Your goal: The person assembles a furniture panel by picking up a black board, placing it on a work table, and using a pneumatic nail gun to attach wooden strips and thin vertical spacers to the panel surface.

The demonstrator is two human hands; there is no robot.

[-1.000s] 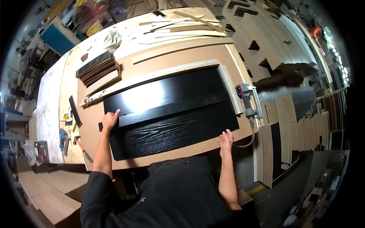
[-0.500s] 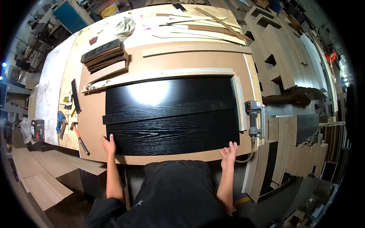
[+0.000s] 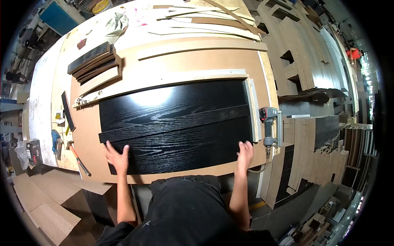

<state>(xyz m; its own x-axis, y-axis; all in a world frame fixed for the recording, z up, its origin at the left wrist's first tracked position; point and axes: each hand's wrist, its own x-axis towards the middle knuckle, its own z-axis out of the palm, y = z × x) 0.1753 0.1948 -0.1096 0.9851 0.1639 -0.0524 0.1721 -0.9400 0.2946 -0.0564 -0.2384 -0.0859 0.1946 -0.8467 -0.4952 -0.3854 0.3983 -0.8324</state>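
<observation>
A glossy black wood-grain panel (image 3: 176, 147) lies flat on the workbench, set inside an L-shaped wooden fence (image 3: 164, 83) along its far and right sides. Across its middle rests a narrow black strip (image 3: 180, 122), whose left end juts slightly past the panel's edge. My left hand (image 3: 117, 158) is at the panel's near left corner, thumb and fingers apart, fingertips by the strip's end. Over at the near right corner is my right hand (image 3: 244, 155), fingers loosely spread and nothing in them. Whether either hand touches the panel is unclear.
A nail gun (image 3: 269, 127) with a hose lies right of the fence. Left are a hammer (image 3: 78, 158), a blue-handled tool (image 3: 56, 141) and a dark strip (image 3: 68, 110). Stacked black-faced strips (image 3: 94, 65) sit beyond the fence, with loose wooden slats (image 3: 209, 20) farther back.
My left hand has moved forward from the near left corner toward the strip's end. The right hand has shifted slightly up along the right edge. The view has turned a little.
</observation>
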